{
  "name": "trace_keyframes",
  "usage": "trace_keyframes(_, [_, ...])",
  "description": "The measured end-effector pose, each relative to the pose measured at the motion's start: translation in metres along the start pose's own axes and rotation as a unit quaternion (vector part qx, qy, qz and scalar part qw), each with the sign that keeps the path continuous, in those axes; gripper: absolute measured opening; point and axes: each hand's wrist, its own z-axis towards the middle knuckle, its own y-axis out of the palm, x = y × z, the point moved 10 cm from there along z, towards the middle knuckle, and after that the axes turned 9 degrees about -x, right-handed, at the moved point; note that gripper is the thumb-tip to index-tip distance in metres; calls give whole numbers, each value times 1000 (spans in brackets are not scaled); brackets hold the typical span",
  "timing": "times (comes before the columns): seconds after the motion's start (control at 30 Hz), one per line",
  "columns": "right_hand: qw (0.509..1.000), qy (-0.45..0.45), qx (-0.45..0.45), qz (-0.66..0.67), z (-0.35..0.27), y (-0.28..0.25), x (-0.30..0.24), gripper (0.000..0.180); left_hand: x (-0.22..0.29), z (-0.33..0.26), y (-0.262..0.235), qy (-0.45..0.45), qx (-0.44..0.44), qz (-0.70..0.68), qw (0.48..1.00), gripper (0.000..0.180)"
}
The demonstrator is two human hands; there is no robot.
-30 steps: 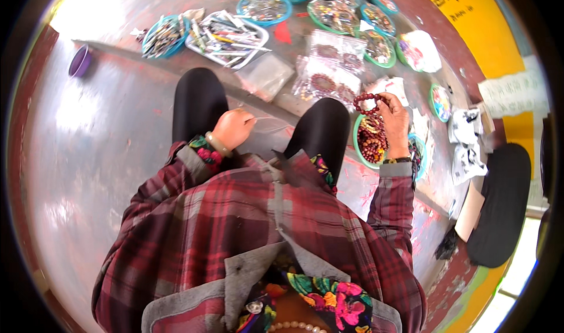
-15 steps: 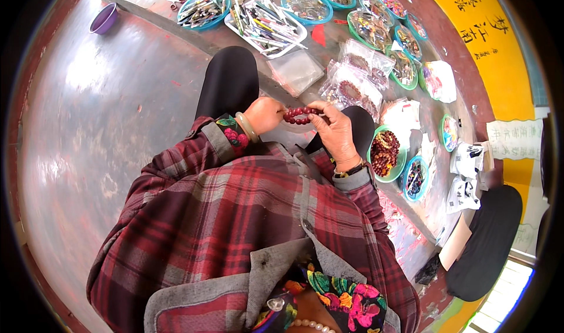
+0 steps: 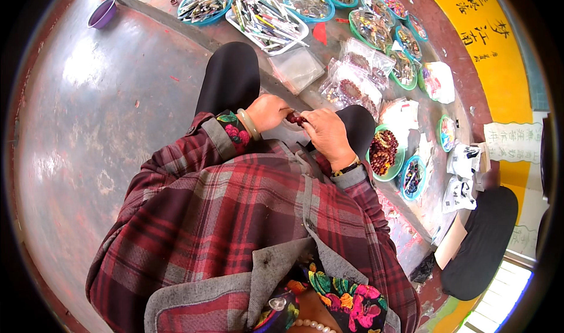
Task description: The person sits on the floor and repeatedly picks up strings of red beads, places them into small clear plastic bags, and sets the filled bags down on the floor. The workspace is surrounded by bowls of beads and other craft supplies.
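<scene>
Above my lap, a dark red bead bracelet [image 3: 295, 118] is pinched between my two hands. My left hand [image 3: 265, 112], with a pale bangle at its wrist, has its fingers closed on the bracelet's left end. My right hand [image 3: 330, 134] closes on the other end, its back covering much of the beads. Right of my right knee, a green bowl [image 3: 403, 157] holds a pile of red-brown bead bracelets [image 3: 383, 151]. Beyond my knees lie a stack of clear plastic bags [image 3: 296, 70] and several bagged bracelets [image 3: 352, 91].
Across the far floor stand a white tray [image 3: 304, 32] of pens, a blue basket [image 3: 180, 9] of pens and several baskets of small goods. Scissors [image 3: 173, 0] lie at the back. A purple bowl [image 3: 103, 13] is far left. A person in dark clothing [image 3: 482, 245] sits at right.
The bracelet's open loop now shows only as a short run of beads between my hands. My right hand has turned its back upward and covers more of it.
</scene>
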Motion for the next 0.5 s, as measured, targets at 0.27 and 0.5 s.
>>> trace_keyframes(0.27, [996, 3, -43, -77, 8, 18, -2, 7, -1, -1, 4, 7, -2, -7, 1000, 15])
trace_keyframes(0.5, [992, 75, 44, 89, 0, 1, 21, 16, 4, -1, -5, 3, -15, -23, 1000, 15])
